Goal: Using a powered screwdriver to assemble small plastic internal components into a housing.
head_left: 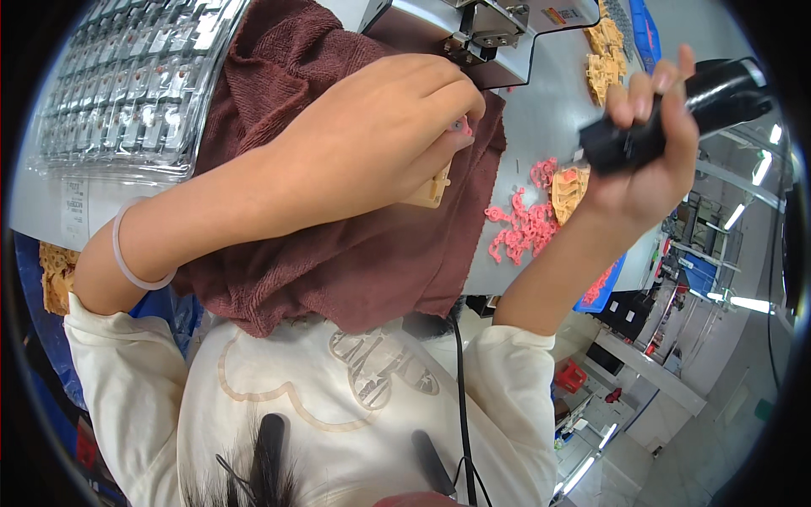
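Note:
My left hand (405, 118) is closed with its fingers pinched over a brown towel (363, 262). Between its fingertips a small pink plastic part (461, 126) peeks out, and under the hand shows the edge of a tan plastic piece (432, 191). Most of both is hidden by the fingers. Raised at the right, my right hand (646, 156) wraps round a thick black handheld tool that looks like an electric screwdriver (629, 142). Its short metal tip points left toward the towel, clear of the tan piece. One finger of that hand sticks up.
Loose pink plastic parts (525, 226) lie in a heap on the grey table (553, 110), beside a tan piece (569, 193). More tan pieces (605, 63) line the far right. A metal machine (498, 34) stands ahead. Clear trays of small parts (127, 93) sit at left.

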`<state>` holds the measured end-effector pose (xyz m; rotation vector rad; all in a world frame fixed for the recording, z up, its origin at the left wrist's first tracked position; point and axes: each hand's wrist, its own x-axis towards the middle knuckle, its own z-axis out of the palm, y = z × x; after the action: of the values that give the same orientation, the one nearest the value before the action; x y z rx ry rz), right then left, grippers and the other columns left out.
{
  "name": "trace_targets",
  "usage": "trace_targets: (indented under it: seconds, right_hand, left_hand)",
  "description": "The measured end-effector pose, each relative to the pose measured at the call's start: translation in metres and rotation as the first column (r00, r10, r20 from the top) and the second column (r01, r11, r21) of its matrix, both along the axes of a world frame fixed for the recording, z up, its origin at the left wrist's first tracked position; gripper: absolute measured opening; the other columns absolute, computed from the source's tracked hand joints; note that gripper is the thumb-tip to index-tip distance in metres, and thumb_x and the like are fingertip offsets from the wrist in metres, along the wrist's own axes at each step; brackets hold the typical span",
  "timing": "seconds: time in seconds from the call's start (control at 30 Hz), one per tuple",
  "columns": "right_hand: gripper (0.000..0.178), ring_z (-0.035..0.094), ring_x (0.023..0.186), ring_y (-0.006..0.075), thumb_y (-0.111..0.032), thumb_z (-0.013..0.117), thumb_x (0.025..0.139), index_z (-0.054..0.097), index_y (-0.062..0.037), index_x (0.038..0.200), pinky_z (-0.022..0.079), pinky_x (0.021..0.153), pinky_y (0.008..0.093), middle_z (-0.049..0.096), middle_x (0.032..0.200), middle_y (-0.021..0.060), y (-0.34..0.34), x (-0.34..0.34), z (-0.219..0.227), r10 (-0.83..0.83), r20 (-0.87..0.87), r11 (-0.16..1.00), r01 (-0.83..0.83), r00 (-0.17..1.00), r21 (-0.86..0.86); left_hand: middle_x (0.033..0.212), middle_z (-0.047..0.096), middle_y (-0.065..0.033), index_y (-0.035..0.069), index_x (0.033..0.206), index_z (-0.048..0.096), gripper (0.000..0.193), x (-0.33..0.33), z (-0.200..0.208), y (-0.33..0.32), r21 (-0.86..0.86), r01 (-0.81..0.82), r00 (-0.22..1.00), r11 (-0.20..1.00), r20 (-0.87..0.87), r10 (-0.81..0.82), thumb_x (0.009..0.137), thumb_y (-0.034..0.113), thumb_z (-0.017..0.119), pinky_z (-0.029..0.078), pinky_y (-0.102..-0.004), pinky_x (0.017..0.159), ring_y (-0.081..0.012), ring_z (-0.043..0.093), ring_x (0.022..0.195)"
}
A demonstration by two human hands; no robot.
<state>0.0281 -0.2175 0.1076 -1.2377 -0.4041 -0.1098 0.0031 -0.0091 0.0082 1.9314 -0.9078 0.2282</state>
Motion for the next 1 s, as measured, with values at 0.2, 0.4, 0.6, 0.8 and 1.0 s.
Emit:
trace_targets:
  seconds: [0.2,0.4,0.6,0.8,1.0]
  right_hand:
    - [0.023,0.053,0.071,0.0182,-0.005,0.064,0.086,0.05,-0.0081,0.104,0.048,0.064,0.0353,0.052,0.085,0.0077,0.013,0.062,-0.003,-0.181,0.174,0.983,0.182,0.968,0.01]
    - [0.008,0.056,0.062,0.0216,-0.006,0.061,0.082,0.055,-0.0032,0.087,0.051,0.06,0.0393,0.056,0.076,0.0107,0.034,0.072,-0.024,-0.319,0.346,0.933,0.357,0.882,-0.049]
    - [0.011,0.056,0.057,0.0247,-0.01,0.055,0.079,0.056,0.0008,0.082,0.05,0.057,0.0385,0.056,0.064,0.0165,0.031,0.076,-0.019,-0.065,0.436,0.957,0.181,0.898,-0.228]
    - [0.015,0.056,0.057,0.0265,-0.01,0.056,0.079,0.057,0.0048,0.082,0.05,0.058,0.0392,0.058,0.066,0.019,0.027,0.089,-0.016,0.086,0.342,0.958,0.016,0.936,-0.286]
    - [0.009,0.054,0.052,0.0154,-0.004,0.06,0.087,0.054,0.0024,0.091,0.05,0.052,0.0277,0.054,0.068,0.0088,0.099,0.044,-0.022,-0.481,0.529,0.713,0.663,0.699,-0.228]
  left_hand:
    - [0.113,0.063,-0.0108,0.004,0.105,0.059,0.024,-0.002,-0.001,-0.001,-0.061,-0.036,0.999,0.997,-0.01,0.036,0.084,0.008,0.069,0.048,-0.042,0.096,-0.0336,0.058,0.116]
    - [0.112,0.065,-0.0092,0.005,0.1,0.061,0.023,-0.003,-0.007,-0.006,-0.113,-0.093,0.995,0.989,0.008,0.095,0.079,0.006,0.071,0.049,-0.0426,0.094,-0.0331,0.059,0.115]
    - [0.111,0.065,-0.0087,0.006,0.1,0.061,0.024,-0.005,-0.005,-0.004,-0.103,-0.112,0.993,0.988,0.018,0.114,0.079,0.007,0.071,0.051,-0.0423,0.092,-0.033,0.06,0.112]
    - [0.109,0.066,-0.0083,0.006,0.102,0.061,0.025,-0.004,-0.009,-0.006,-0.149,-0.12,0.991,0.982,0.035,0.127,0.078,0.007,0.071,0.051,-0.0414,0.09,-0.0331,0.061,0.111]
    - [0.111,0.065,-0.0087,0.005,0.103,0.061,0.026,-0.005,-0.011,-0.007,-0.15,-0.129,0.99,0.98,0.044,0.137,0.079,0.009,0.071,0.05,-0.0411,0.091,-0.0331,0.061,0.111]
